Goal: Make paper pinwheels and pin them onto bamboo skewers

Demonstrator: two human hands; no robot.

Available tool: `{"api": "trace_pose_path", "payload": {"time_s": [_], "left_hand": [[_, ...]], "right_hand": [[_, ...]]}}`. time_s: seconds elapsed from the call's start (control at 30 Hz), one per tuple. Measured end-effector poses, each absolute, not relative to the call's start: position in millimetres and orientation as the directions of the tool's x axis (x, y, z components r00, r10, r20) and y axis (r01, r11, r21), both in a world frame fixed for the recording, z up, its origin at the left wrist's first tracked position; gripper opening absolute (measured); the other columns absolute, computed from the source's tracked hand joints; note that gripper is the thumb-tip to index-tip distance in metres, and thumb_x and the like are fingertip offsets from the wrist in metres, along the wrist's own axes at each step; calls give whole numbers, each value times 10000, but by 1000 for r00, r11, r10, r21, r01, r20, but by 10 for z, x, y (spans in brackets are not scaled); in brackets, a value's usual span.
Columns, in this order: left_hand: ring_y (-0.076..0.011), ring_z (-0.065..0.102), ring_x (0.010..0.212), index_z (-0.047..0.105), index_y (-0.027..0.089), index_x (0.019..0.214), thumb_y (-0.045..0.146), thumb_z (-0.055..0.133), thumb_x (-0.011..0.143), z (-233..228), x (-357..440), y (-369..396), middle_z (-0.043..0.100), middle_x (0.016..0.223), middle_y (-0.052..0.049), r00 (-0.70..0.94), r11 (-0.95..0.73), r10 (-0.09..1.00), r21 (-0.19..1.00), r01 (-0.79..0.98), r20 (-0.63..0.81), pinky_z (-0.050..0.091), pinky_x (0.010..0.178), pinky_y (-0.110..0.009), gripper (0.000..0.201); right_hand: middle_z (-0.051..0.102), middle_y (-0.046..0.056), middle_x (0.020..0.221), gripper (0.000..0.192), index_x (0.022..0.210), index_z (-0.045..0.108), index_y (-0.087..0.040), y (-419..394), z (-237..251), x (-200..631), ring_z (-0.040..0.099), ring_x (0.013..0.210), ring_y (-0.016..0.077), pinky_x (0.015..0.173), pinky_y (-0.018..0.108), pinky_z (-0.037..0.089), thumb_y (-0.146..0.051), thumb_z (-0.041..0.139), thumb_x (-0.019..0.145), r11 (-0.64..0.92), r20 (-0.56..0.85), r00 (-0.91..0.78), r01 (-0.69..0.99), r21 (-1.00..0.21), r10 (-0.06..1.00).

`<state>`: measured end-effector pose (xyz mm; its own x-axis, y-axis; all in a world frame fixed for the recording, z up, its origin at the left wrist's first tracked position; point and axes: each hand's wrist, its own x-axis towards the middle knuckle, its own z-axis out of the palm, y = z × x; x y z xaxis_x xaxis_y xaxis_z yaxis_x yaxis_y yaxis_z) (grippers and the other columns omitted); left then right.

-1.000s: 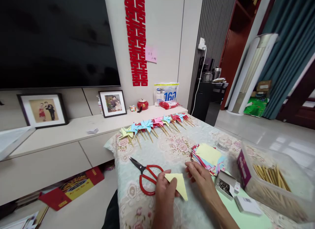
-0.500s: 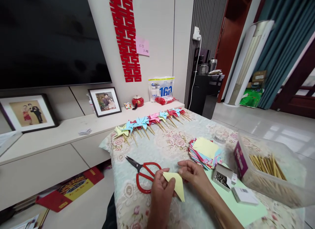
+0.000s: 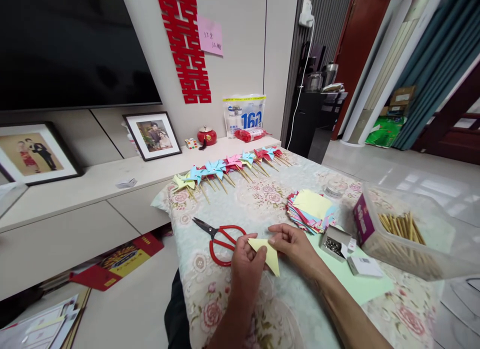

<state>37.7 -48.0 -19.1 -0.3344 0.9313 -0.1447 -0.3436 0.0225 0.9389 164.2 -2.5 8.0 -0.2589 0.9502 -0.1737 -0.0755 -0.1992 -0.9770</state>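
A pale yellow paper (image 3: 270,258), folded to a pointed, roughly triangular shape, is between my hands over the table. My left hand (image 3: 249,261) grips it, thumb pressed on top and fingers beneath. At its upper right edge my right hand (image 3: 294,245) pinches the paper between thumb and fingertips. Red-handled scissors (image 3: 221,241) lie with blades open just left of my left hand. Beyond my right hand is a stack of coloured paper squares (image 3: 310,209), a yellow one on top. Several finished paper pinwheels (image 3: 215,170) on sticks lie in a row at the table's far edge.
Right of my hands, a small box of metal fasteners (image 3: 334,244) and a white box (image 3: 364,266) rest on green paper (image 3: 369,289). A clear plastic bin (image 3: 397,254) holds wooden sticks (image 3: 403,228). A round clear container (image 3: 335,188) stands behind the stack.
My view has tilted downward, so the scene sits higher. The paper's right side, rounded before, now looks flatter and more sharply creased. Both hands stay on it.
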Motion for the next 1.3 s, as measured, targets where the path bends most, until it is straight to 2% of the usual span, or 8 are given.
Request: {"api": "trace_pose_path", "payload": {"time_s": [0.13, 0.33, 0.43, 0.6, 0.77, 1.0, 1.17, 1.3], "left_hand": [[-144, 629, 562, 541, 138, 1040, 273, 769, 659, -128, 362, -512, 735, 804, -69, -287, 46, 945, 933, -358, -157, 477, 443, -215, 464], [-159, 652, 655, 620, 119, 1046, 406, 697, 794, 55, 381, -581, 715, 828, -75, -195, 26, 966, 810, -586, -172, 513, 566, -255, 389], [-179, 666, 745, 666, 123, 1040, 401, 742, 757, 66, 369, -576, 705, 868, -72, -179, 34, 964, 755, -655, -198, 534, 640, -274, 404], [-169, 663, 752, 687, 140, 997, 360, 778, 729, 39, 353, -568, 704, 887, -62, -163, 30, 967, 728, -685, -194, 535, 683, -276, 358], [-167, 671, 739, 638, 140, 1083, 292, 800, 692, 30, 353, -573, 711, 877, -61, -157, 32, 972, 756, -654, -176, 517, 656, -254, 449], [-163, 675, 766, 550, 184, 1214, 153, 800, 581, 27, 367, -551, 669, 921, -17, -261, -1, 949, 825, -565, -177, 505, 643, -237, 681], [-131, 633, 689, 602, 158, 1114, 151, 758, 591, -7, 339, -517, 661, 922, -30, -425, -48, 887, 878, -477, -183, 477, 566, -212, 547], [-98, 561, 549, 636, 141, 1001, 200, 758, 598, -37, 310, -492, 672, 789, -9, -443, -36, 873, 879, -476, -204, 422, 500, -206, 425]], "right_hand": [[603, -59, 571, 474, 953, 653, -139, -9, 79, 1668, 518, 524, 104, 555, 253, 379, -353, 853, 581, -202, -175, -237, -94, -975, 956], [642, -41, 599, 511, 948, 682, -134, -17, 116, 1714, 555, 536, 104, 559, 243, 432, -366, 908, 553, -286, -220, -255, -256, -924, 941], [711, 6, 697, 482, 949, 692, -141, -49, 142, 1708, 633, 610, 138, 596, 258, 478, -356, 910, 576, -368, -274, -309, -304, -879, 911], [765, 59, 831, 445, 939, 704, -147, -70, 161, 1708, 702, 705, 175, 650, 280, 527, -332, 913, 592, -431, -300, -371, -345, -834, 879], [755, 42, 798, 425, 947, 712, -143, -74, 155, 1705, 689, 673, 148, 643, 258, 521, -335, 904, 620, -430, -290, -389, -347, -833, 875], [734, 42, 792, 443, 940, 717, -150, -94, 191, 1668, 658, 675, 152, 633, 261, 491, -423, 884, 634, -395, -267, -395, -291, -871, 879], [731, 82, 1000, 406, 983, 746, -162, -84, 194, 1686, 657, 788, 162, 676, 257, 498, -445, 832, 704, -324, -215, -359, -276, -905, 908], [738, 93, 1076, 394, 984, 750, -173, -81, 190, 1683, 667, 892, 199, 757, 291, 504, -346, 864, 649, -330, -222, -359, -275, -903, 907]]}}
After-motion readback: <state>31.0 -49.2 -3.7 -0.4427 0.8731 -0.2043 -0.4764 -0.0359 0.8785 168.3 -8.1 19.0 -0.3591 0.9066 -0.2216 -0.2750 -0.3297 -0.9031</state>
